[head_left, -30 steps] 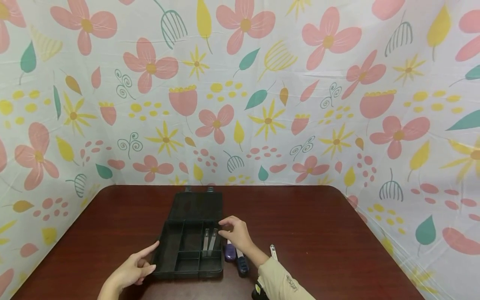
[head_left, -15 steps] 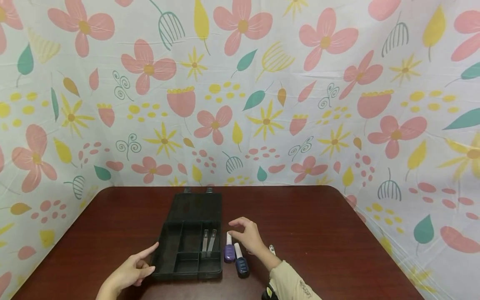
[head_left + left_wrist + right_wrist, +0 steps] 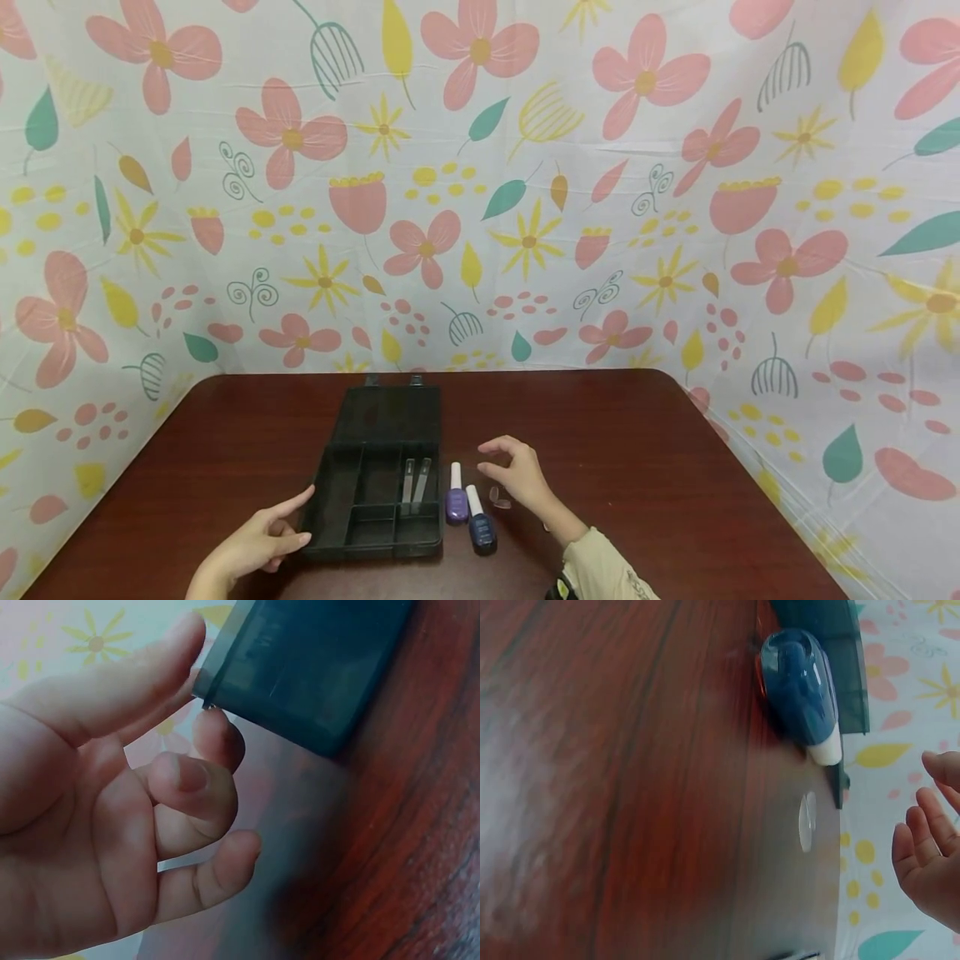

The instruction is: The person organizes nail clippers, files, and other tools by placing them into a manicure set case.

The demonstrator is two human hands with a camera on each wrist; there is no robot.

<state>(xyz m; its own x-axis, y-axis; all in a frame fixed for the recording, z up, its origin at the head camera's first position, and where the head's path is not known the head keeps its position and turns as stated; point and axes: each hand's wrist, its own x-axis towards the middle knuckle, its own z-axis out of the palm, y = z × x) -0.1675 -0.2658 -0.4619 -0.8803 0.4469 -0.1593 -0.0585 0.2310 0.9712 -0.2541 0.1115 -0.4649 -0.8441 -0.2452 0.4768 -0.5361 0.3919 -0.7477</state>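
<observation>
In the head view a black compartment box [image 3: 330, 492] lies on the table with its lid [image 3: 386, 414] folded back. My left hand [image 3: 251, 533] holds its near left corner; in the left wrist view thumb and forefinger lie at that corner. Two slim silvery tools [image 3: 422, 483] stand side by side in the box's right part. Just right of the box are a purple nail polish bottle [image 3: 457, 504] and a dark blue nail polish bottle [image 3: 482, 532], both white-capped. My right hand [image 3: 521, 477] hovers past them, fingers loosely bent, holding nothing. Small clear oval pieces [image 3: 499, 498] lie by its wrist.
The dark red wooden table [image 3: 637, 483] stretches to the right and left of the box. A flower-printed cloth [image 3: 480, 208] hangs behind and along both sides. At the right wrist view's bottom edge a dark-and-light object [image 3: 799, 955] is cut off.
My right hand has moved right, away from the box, uncovering both nail polish bottles and the clear pieces. The left hand keeps its place on the box. The head view has shifted slightly.
</observation>
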